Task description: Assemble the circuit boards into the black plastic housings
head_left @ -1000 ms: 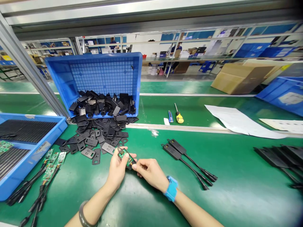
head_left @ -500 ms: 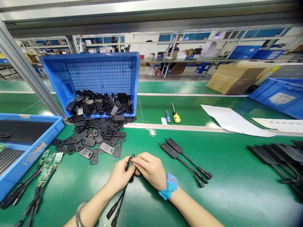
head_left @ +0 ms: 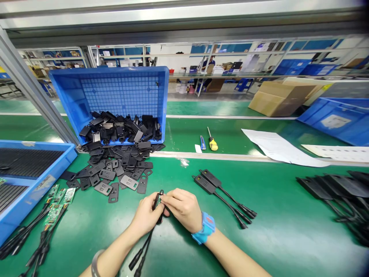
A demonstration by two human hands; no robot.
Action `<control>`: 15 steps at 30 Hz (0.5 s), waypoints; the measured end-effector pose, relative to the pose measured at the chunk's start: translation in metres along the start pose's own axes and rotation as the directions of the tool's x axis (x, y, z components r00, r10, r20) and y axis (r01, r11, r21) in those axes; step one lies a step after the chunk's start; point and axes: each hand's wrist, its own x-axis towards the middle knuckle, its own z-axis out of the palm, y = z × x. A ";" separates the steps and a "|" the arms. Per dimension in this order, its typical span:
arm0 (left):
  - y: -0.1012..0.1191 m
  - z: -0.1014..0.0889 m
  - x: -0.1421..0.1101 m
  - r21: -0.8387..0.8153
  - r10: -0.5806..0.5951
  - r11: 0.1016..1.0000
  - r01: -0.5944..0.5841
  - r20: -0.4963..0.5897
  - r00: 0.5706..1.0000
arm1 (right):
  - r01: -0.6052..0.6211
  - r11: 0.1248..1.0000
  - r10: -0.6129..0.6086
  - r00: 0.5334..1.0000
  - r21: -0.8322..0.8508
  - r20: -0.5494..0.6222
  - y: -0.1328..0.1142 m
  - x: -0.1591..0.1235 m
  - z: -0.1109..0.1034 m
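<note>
Head view, left hand: fingers wrapped round black case, seemingly steadying it.
Right hand: fingers nearly together at green board; grip hidden, cannot tell.
Black case: between both hands, tilted edge-up, perhaps exposing the board.
Cables: trailing nearward, likely clear of the fingers.

- Green bench, crossed by pale strips
- Left: blue tray, cabled boards, black plates
- Behind the plates: crate on its side
- Right: two cabled cases, black heap
- Past the nearer strip: cutter, screwdriver, paper
</note>
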 end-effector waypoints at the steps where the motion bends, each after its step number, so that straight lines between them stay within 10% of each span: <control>1: 0.000 0.000 0.000 -0.019 -0.001 1.000 0.001 -0.003 1.000 | 0.021 0.999 -0.020 1.000 -0.028 0.006 0.000 0.000 0.000; 15: 0.003 0.000 0.000 -0.073 -0.026 0.997 0.026 0.001 1.000 | 0.102 0.984 -0.096 0.994 -0.149 0.044 0.002 0.001 -0.003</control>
